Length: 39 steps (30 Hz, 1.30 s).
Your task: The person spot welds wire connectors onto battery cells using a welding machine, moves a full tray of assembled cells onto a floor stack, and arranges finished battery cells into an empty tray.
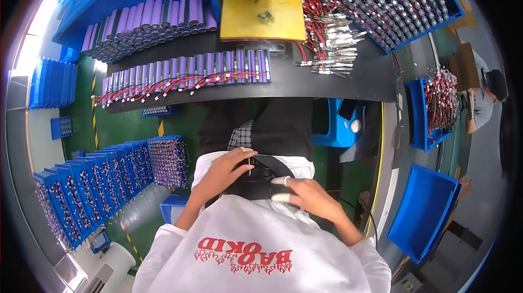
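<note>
In the head view, the action sat low at the lap: a black pouch-like thing (262, 175) lay against the waist, clear of the worktop (354, 85). Here was the left hand (226, 170), curled at its left edge, a thin white cord (250, 166) by the thumb; whether it gripped anything, I couldn't tell! Across from it, the right hand (308, 195) had its white-capped fingertips (280, 197) parted, nothing visibly pinched between them.

Good handling, I judged, called for the left hand to steady and the right to pinch lightly, as those smooth caps might have slipped. Wise, too, to keep the cord from snagging, and elbows off the wired purple cells (185, 69) along the worktop's edge!
</note>
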Each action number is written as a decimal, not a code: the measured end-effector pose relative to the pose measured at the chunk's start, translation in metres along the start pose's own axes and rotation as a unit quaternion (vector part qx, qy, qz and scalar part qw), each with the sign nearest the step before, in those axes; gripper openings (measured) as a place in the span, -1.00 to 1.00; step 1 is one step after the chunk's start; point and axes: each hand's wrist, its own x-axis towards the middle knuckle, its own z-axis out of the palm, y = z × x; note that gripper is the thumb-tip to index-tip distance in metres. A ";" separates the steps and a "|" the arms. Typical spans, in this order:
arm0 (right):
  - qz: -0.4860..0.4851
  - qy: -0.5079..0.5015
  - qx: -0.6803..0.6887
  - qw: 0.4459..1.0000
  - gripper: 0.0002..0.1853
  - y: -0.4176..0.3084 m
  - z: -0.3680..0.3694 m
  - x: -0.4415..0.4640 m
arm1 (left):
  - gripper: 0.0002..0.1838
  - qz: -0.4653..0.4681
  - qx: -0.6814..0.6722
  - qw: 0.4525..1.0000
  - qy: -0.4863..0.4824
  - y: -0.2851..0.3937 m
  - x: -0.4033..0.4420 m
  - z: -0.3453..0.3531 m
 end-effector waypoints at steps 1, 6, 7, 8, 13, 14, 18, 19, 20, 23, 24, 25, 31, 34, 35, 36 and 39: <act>-0.030 0.030 0.020 0.999 -0.60 0.002 0.006 -0.001 | -0.69 -0.005 -0.020 1.000 0.004 -0.003 0.001 0.000; -0.098 0.104 -0.004 0.990 -0.57 0.010 0.031 -0.015 | -0.72 -0.015 -0.053 0.998 -0.012 -0.014 0.005 -0.009; -0.102 0.118 -0.028 0.987 -0.56 0.009 0.035 -0.016 | -0.73 -0.017 -0.052 0.998 -0.021 -0.014 0.005 -0.011; -0.099 0.154 -0.085 0.979 -0.62 0.011 0.040 -0.017 | -0.74 -0.014 -0.041 0.999 -0.013 -0.014 0.005 -0.010; -0.143 0.204 -0.075 0.965 -0.77 -0.009 0.031 -0.007 | -0.79 -0.005 0.005 1.000 0.026 -0.016 0.006 -0.002; -0.166 0.198 -0.055 0.965 -0.77 -0.010 0.028 -0.004 | -0.79 0.004 0.013 0.999 0.029 -0.015 0.004 -0.002; -0.113 0.164 0.104 0.974 -0.70 0.004 0.027 0.007 | -0.78 0.030 0.050 0.998 0.016 -0.003 -0.014 0.001; -0.015 0.125 0.194 0.973 -0.70 -0.001 0.018 0.010 | -0.78 0.033 0.059 0.998 0.007 -0.001 -0.021 0.003; -0.008 0.122 0.277 0.953 -0.69 0.012 0.021 0.018 | -0.78 0.038 0.050 0.998 0.004 0.000 -0.024 0.006; 0.024 0.073 0.376 0.924 -0.64 0.054 0.027 0.036 | -0.78 0.046 0.044 0.998 -0.013 -0.007 -0.023 0.007; 0.025 0.051 0.388 0.920 -0.64 0.059 0.025 0.037 | -0.78 0.026 0.030 0.999 -0.023 -0.005 -0.023 0.005; 0.027 0.029 0.400 0.916 -0.63 0.061 0.024 0.038 | -0.78 0.006 0.016 0.999 -0.032 -0.002 -0.023 0.002; 0.065 0.001 0.348 0.935 -0.57 0.062 -0.001 0.022 | -0.76 0.000 -0.032 0.999 -0.032 0.005 -0.026 0.000; 0.043 -0.029 0.336 0.940 -0.55 0.059 -0.003 0.012 | -0.76 -0.010 -0.033 0.999 -0.033 0.003 -0.026 0.001; 0.037 -0.028 0.305 0.951 -0.52 0.057 -0.005 0.006 | -0.77 -0.019 -0.034 0.999 -0.035 0.002 -0.025 0.002; 0.031 -0.029 0.272 0.961 -0.49 0.055 -0.007 0.000 | -0.78 -0.020 -0.035 0.999 -0.034 0.002 -0.025 0.001; 0.039 0.013 0.133 0.990 -0.45 0.044 -0.004 -0.019 | -0.80 -0.030 -0.042 0.998 -0.032 0.005 -0.026 0.001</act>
